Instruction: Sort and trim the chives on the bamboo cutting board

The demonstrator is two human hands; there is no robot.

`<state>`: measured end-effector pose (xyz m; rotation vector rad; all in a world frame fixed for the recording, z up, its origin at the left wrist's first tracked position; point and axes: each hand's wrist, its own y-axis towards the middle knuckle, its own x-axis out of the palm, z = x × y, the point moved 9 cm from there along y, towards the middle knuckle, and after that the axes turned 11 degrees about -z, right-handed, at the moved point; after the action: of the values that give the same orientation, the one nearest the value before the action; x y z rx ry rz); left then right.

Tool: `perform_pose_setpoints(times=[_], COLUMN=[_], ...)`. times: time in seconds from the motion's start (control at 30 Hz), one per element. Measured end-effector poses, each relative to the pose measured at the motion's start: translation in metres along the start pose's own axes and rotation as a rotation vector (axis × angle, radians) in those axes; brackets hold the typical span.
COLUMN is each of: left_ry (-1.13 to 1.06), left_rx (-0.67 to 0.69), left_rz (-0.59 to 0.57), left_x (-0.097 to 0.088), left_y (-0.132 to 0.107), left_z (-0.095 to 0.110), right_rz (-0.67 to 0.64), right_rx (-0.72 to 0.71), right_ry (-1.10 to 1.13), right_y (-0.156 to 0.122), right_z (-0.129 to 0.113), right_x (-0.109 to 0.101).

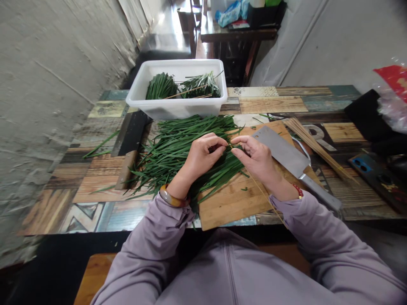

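Note:
My left hand [206,154] and my right hand [256,159] meet fingertip to fingertip above a big pile of green garlic chives [178,146]. A thin bamboo skewer [263,194] is pinched in my right hand, its tip near the left fingers and its long end slanting down toward my right sleeve. The left thumb and fingers are pressed together at that tip; what lies between them is too small to make out. The chives rest partly on a wooden cutting board [222,207]. A cleaver [281,152] lies on the board's right side, handle toward me.
A white plastic tub [181,108] with chive bundles and skewers stands behind the pile. Loose bamboo skewers [321,146] lie right of the cleaver. A dark blade-like object [129,133] sits at left on the patterned table [95,178]. A phone-like object [375,178] is at far right.

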<state>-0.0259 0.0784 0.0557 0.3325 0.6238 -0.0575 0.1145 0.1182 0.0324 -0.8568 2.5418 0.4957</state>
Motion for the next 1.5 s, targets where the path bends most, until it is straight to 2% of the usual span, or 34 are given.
perform_pose_setpoints(times=[0.2, 0.5, 0.6, 0.73, 0.87, 0.97, 1.13, 1.5], left_ry=[-0.032, -0.037, -0.164, -0.386, -0.478, -0.457, -0.341, -0.156], left_rx=[0.06, -0.032, -0.06, -0.171, -0.246, -0.251, -0.224, -0.141], left_rz=[-0.115, -0.202, -0.181, -0.169, -0.098, -0.022, 0.042, 0.055], left_x=[0.01, 0.016, 0.014, 0.013, 0.009, 0.005, -0.002, -0.006], left_y=[0.0, 0.0, 0.0, -0.001, -0.003, -0.003, -0.003, -0.003], left_z=[0.008, -0.003, -0.005, -0.012, -0.019, -0.023, -0.024, -0.015], right_rz=[0.011, 0.021, 0.035, 0.035, 0.014, 0.023, 0.03, 0.041], right_rx=[-0.013, -0.014, -0.016, -0.022, -0.03, -0.042, -0.063, -0.081], right_ry=[-0.011, -0.056, -0.055, -0.059, -0.06, -0.071, -0.117, -0.128], right_y=[0.0, -0.001, -0.002, -0.002, -0.002, -0.003, -0.003, -0.004], right_z=[-0.002, -0.002, -0.003, -0.004, -0.005, -0.005, -0.008, -0.011], right_x=[-0.002, -0.003, -0.003, -0.003, -0.001, -0.002, -0.002, -0.003])
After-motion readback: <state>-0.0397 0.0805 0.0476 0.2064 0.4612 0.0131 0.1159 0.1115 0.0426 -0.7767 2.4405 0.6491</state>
